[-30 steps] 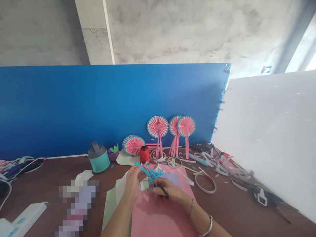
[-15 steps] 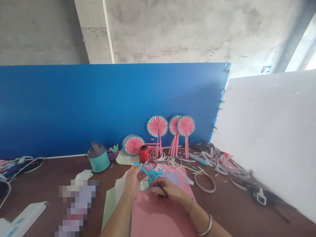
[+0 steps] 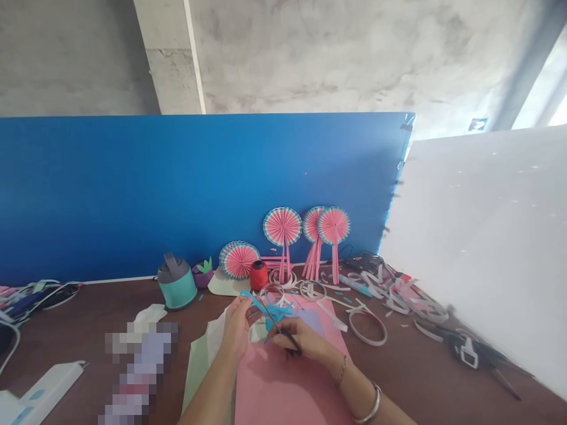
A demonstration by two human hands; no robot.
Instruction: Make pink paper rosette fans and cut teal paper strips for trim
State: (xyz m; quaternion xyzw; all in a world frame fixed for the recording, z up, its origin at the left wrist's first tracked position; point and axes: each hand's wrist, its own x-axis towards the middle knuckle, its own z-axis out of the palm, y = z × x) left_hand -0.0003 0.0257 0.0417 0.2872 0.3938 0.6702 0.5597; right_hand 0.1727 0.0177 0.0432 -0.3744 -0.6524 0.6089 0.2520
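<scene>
Brown table (image 3: 66, 330), frayed turquoise paper cutout (image 3: 271, 308), scissors (image 3: 283, 334)

Bright daylight from right — edges warped, soft.

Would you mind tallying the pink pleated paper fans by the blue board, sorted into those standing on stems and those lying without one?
Fans standing on stems: 3, at and
Fans lying low without a visible stem: 1, the fan beside the red spool; a second may be tucked behind it, hard to tell
Total: 4
</scene>
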